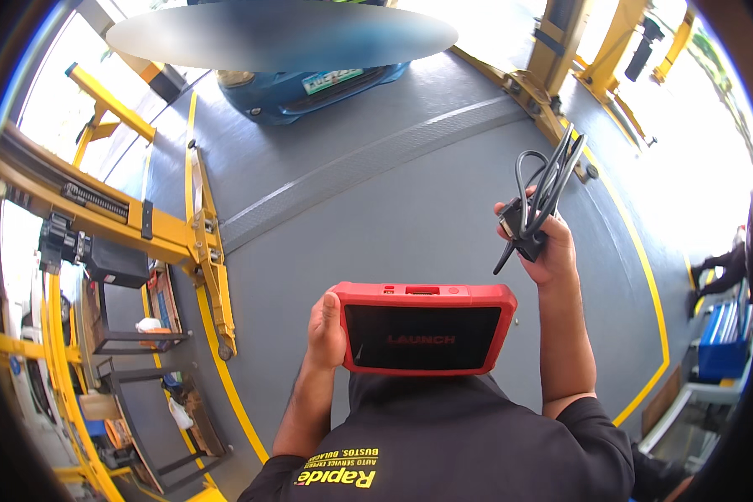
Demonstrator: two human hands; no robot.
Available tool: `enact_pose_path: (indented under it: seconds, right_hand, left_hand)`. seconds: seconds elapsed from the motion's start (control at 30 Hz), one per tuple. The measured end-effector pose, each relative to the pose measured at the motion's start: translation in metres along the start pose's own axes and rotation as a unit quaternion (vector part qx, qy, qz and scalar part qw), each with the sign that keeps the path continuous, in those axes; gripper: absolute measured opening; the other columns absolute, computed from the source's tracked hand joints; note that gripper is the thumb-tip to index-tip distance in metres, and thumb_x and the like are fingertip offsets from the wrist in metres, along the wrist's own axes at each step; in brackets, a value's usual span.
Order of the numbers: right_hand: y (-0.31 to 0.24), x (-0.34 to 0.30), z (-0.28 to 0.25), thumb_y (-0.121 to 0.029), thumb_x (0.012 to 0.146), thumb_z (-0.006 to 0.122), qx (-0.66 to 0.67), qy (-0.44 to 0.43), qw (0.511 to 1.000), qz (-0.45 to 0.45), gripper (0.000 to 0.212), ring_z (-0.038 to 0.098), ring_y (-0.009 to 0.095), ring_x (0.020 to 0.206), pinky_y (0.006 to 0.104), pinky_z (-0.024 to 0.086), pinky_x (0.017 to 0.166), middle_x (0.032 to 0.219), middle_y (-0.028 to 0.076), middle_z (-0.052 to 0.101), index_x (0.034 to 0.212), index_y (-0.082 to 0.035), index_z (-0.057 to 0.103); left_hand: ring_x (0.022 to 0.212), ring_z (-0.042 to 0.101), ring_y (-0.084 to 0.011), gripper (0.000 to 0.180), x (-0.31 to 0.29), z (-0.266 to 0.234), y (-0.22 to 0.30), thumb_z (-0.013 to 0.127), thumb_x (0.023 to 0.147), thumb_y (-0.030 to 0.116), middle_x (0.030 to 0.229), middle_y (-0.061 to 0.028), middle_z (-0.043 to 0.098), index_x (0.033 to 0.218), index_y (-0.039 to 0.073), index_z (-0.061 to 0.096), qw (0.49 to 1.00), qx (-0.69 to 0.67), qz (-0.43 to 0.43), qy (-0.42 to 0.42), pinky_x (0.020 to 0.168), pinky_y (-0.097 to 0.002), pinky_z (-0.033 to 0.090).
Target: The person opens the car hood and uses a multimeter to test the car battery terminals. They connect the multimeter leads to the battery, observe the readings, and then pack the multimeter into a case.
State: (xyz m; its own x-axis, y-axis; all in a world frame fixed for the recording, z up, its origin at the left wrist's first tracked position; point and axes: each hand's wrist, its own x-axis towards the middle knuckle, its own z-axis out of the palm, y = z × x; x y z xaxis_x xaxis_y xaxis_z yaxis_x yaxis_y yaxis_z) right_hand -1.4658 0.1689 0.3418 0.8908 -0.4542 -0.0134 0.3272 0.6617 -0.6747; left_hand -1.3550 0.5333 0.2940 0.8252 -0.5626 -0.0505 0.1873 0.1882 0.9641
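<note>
A tablet-style diagnostic scanner (427,339) in a red rugged case sits in front of my chest, its dark screen turned up towards me. My left hand (327,329) grips its left edge, the thumb lying along the front of the case; the other fingers are hidden behind it. Farther out to the right, my right hand (548,243) is raised and closed around a coiled black cable (550,188) with a dark connector (510,223) at its end. Loops of the cable stick up above the fingers. The scanner's right edge is free of any hand.
A blue car (309,96) stands ahead beyond a metal floor strip (368,167). Yellow lift posts and arms (213,259) flank the bay on the left, with another lift post (552,50) at the far right. Black shelving (146,393) holds parts at left; a blue bin (722,343) stands at right.
</note>
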Motion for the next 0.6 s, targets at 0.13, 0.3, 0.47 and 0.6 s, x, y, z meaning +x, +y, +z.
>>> enact_pose_path:
  seconds: [0.13, 0.3, 0.47, 0.6]
  right_hand:
    - [0.057, 0.187, 0.041, -0.018, 0.098, 0.067, -0.083, -0.065, 0.991, 0.077, 0.035, 0.076, 0.032, 0.103, 0.0442, 0.067, 0.079, 0.112, 0.019, 0.073, 0.127, 0.002, 0.064]
    - [0.094, 0.360, 0.108, -0.019, 0.099, 0.070, -0.064, 0.011, 0.987, 0.148, 0.026, 0.073, 0.022, 0.079, 0.0369, 0.063, 0.072, 0.097, 0.012, 0.074, 0.117, 0.000, 0.068]
    - [0.121, 0.538, 0.139, -0.019, 0.098, 0.073, -0.079, 0.019, 0.983, 0.164, 0.024, 0.072, 0.017, 0.076, 0.0296, 0.059, 0.056, 0.097, 0.010, 0.072, 0.113, 0.000, 0.070]
    - [0.131, 0.666, 0.161, -0.016, 0.097, 0.073, -0.188, -0.114, 0.971, 0.092, 0.030, 0.074, 0.015, 0.073, 0.0264, 0.060, 0.060, 0.094, 0.008, 0.071, 0.122, 0.001, 0.069]
  left_hand:
    - [0.102, 0.061, -0.0126, 0.064, 0.114, -0.058, 0.020, 0.042, 0.113, 0.058, 0.111, -0.0062, 0.068, 0.121, -0.002, 0.064, 0.998, 0.002, 0.034, 0.058, 0.093, -0.0279, 0.049]
    - [0.104, 0.062, -0.0124, 0.063, 0.316, -0.128, 0.042, 0.044, 0.113, 0.055, 0.112, -0.0066, 0.069, 0.124, -0.004, 0.064, 0.997, 0.002, 0.073, -0.013, 0.094, -0.0272, 0.048]
    - [0.103, 0.063, -0.0128, 0.061, 0.483, -0.181, 0.096, 0.045, 0.113, 0.053, 0.111, -0.0064, 0.069, 0.123, -0.004, 0.064, 0.997, 0.030, 0.070, -0.011, 0.094, -0.0275, 0.049]
    - [0.098, 0.062, -0.0126, 0.072, 0.599, -0.221, 0.111, 0.045, 0.109, 0.064, 0.108, -0.0059, 0.069, 0.121, -0.004, 0.064, 0.996, 0.054, 0.077, 0.003, 0.090, -0.0268, 0.048]
